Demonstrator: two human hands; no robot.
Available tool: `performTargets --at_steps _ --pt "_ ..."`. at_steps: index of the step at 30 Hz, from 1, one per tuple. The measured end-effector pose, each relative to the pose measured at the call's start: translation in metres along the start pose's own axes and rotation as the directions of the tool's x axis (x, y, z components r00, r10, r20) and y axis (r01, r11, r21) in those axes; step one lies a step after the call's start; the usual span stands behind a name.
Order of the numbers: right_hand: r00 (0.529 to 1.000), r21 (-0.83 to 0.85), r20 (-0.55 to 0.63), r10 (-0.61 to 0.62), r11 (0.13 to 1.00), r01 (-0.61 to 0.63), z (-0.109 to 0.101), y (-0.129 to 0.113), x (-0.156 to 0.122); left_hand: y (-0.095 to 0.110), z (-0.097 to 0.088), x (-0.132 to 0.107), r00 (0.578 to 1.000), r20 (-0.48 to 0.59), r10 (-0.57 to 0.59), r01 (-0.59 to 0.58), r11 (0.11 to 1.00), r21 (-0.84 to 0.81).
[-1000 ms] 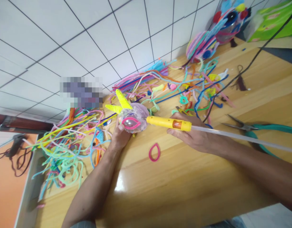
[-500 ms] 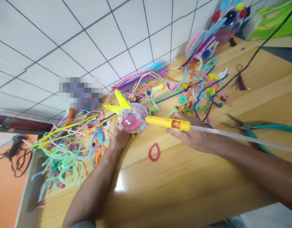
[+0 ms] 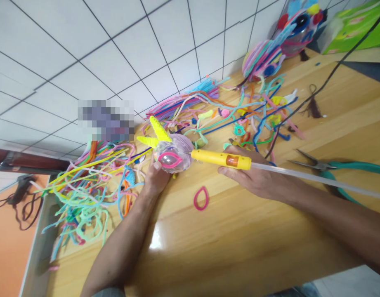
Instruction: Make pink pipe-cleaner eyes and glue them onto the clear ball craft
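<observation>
Yellow glue gun point(image 3: 213, 158), one: gripped in the right hand point(image 3: 256, 176), long axis running leftward to a horned clear ornament point(image 3: 176, 152), nozzle at its right side, contact not discernible. Left hand point(image 3: 157, 178): clasped round the ornament's lower left. Pink loop point(image 3: 194, 201), one: loose on the desk point(image 3: 227, 239), nearside, between both hands.

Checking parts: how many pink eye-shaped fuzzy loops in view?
2: one pink fuzzy loop on the clear-and-lilac craft piece in the left hand; the other pink loop on the brown wooden table. Others may be hidden.
</observation>
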State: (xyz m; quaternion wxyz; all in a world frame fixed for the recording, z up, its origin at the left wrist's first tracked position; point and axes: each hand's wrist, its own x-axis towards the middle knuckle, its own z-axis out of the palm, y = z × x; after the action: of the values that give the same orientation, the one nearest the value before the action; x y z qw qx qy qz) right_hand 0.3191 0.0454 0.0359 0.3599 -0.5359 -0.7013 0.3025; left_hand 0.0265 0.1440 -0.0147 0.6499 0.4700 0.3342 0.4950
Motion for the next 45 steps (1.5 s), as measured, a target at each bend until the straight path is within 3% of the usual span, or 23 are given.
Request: performTargets --at_steps 9,18,33,39,45 --pt "1.0 0.034 0.01 0.002 0.999 -0.002 0.0028 0.0003 -0.0019 -0.0028 -0.0032 -0.0007 0.999 -0.034 -0.005 0.005 1.0 -0.023" --pt "1.0 -0.016 -0.016 -0.024 1.0 0.024 0.0004 0.0002 -0.0003 -0.0013 -0.0037 0.0004 1.0 0.005 -0.008 0.008 1.0 0.02" --pt "0.999 -0.003 0.042 -0.015 1.0 0.015 0.0004 0.0017 -0.0024 -0.0042 -0.0044 -0.0012 1.0 -0.005 -0.005 0.005 1.0 0.001" --pt "1.0 -0.025 0.018 0.025 0.999 -0.024 0.0017 0.0 -0.0029 -0.0023 -0.0016 -0.0005 1.0 -0.01 0.008 -0.008 1.0 0.007" --pt "1.0 -0.026 -0.005 -0.021 0.999 0.021 0.0002 0.0038 -0.0025 -0.0045 -0.001 -0.0005 1.0 -0.024 0.018 -0.019 1.0 -0.012"
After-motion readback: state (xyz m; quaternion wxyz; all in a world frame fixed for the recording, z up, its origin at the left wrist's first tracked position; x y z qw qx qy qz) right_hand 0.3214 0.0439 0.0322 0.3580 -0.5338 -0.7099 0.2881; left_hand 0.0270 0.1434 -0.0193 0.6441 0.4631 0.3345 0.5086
